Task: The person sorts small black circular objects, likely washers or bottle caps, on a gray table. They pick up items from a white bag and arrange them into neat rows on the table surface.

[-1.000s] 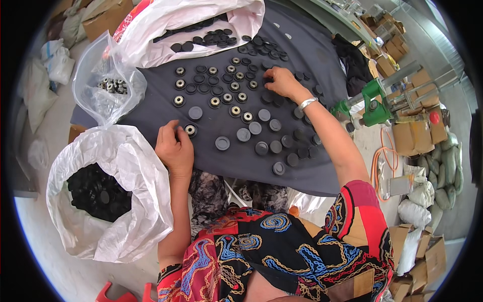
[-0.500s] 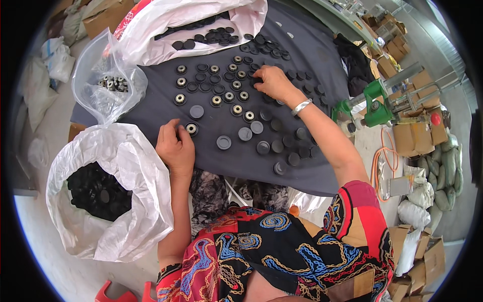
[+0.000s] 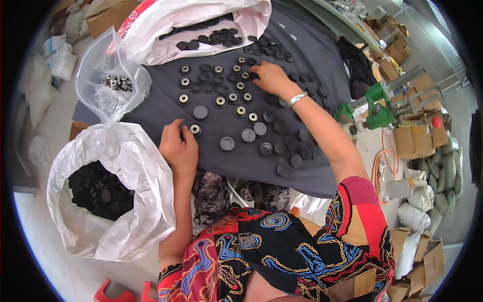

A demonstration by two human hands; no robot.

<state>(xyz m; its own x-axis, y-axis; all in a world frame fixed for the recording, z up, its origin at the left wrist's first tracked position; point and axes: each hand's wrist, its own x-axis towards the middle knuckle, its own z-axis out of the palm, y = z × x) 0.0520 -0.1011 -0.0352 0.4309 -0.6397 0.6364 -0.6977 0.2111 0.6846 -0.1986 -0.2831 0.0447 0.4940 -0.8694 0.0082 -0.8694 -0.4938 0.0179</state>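
My right hand (image 3: 272, 79) reaches over the far part of the dark tablecloth, fingers closed and pointing down among black rings. What its fingertips hold, if anything, is hidden. Beside them lie a black ring (image 3: 251, 61) and a steel bearing seated in a black ring (image 3: 245, 76). My left hand (image 3: 178, 149) rests at the near left table edge with curled fingers, their inner side out of sight. Close to its fingertips sits another bearing in a black ring (image 3: 195, 129). Several such bearings, bare black rings (image 3: 209, 87) and round caps (image 3: 248, 135) are spread across the cloth.
A white sack (image 3: 156, 211) of black parts stands at the left. Behind it are a clear bag (image 3: 90, 93) of bearings and a pinkish-white sack (image 3: 146, 43) spilling black caps. A green hand press (image 3: 378, 106) stands right of the table, with cardboard boxes (image 3: 415, 140) beyond.
My right hand has shifted a little left and away from me over the rings. The whole view has slid slightly; my left hand stays beside the same bearing.
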